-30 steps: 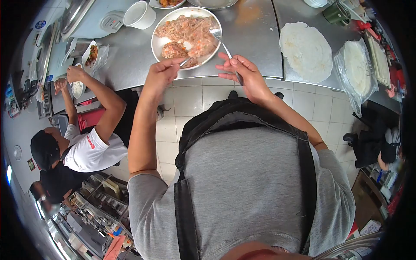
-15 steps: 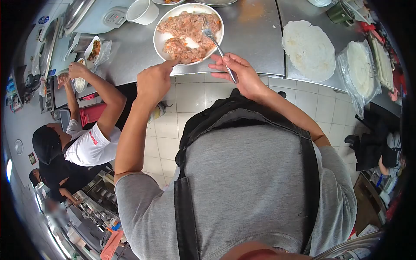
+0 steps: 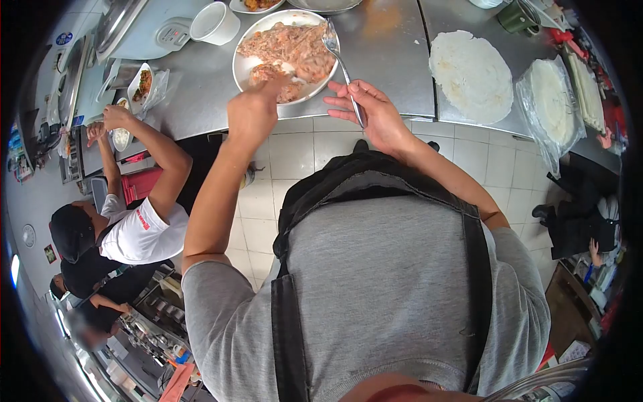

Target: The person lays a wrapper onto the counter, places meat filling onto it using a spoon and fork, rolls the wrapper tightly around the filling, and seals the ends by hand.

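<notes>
My left hand (image 3: 253,115) is at the near left rim of a white plate (image 3: 238,70). Its fingers are curled, and the thumb side, smeared by motion, reaches over the rim; I cannot make out what is in it. Ground raw meat with orange bits (image 3: 295,47) covers much of the plate. My right hand (image 3: 372,110) grips the handle of a metal fork (image 3: 344,67) between thumb and fingers, the other fingers stretched out. The fork's head rests at the meat's right edge, by the rim.
Right of the plate, a thin pale round wrapper (image 3: 472,77) lies on the steel counter (image 3: 395,80), then more wrappers in plastic (image 3: 552,107). A white tub (image 3: 216,23) and a bowl of food (image 3: 256,4) are behind. A co-worker (image 3: 144,231) works at the left.
My left hand has moved up and inward over the plate's rim. The fork's head has shifted up and right toward the rim, and the meat is spread differently.
</notes>
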`<state>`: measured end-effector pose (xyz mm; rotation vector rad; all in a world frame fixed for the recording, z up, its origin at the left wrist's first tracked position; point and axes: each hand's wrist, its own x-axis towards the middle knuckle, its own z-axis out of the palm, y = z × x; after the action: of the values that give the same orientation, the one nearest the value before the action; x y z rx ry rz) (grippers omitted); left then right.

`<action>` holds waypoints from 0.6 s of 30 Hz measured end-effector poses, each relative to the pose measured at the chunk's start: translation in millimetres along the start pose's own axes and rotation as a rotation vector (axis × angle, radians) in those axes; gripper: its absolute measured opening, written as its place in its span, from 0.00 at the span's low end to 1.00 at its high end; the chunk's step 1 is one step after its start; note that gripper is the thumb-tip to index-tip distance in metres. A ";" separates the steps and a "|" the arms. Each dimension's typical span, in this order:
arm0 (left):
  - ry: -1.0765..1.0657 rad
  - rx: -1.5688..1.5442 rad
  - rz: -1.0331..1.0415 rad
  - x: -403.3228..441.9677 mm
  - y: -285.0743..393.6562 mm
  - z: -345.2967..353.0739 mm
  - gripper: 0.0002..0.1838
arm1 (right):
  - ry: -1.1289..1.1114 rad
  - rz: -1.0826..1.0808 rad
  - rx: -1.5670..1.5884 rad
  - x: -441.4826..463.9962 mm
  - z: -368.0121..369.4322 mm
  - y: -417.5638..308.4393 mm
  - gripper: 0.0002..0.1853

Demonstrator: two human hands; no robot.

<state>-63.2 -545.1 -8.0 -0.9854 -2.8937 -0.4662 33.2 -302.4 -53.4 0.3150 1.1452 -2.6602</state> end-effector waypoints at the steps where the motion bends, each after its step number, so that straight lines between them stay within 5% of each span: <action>1: 0.027 0.062 0.070 -1.8 0.0 7.0 0.18 | 0.001 -0.001 0.008 1.6 -0.2 0.8 0.14; 4: -0.027 0.074 -0.017 -12.9 3.6 12.5 0.14 | 0.016 0.010 0.010 4.6 1.2 1.9 0.14; 10: -0.335 -0.958 -0.483 -23.5 -26.7 6.9 0.17 | -0.002 0.004 0.023 5.0 -0.8 1.0 0.15; 18: -0.266 -0.962 -0.385 40.3 -17.8 -75.8 0.18 | 0.143 -0.116 -0.103 -20.3 -10.1 -14.7 0.13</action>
<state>-109.8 -557.4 65.3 -0.5104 -3.0571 -2.0039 49.2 -282.7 -44.4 0.4394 1.3784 -2.7013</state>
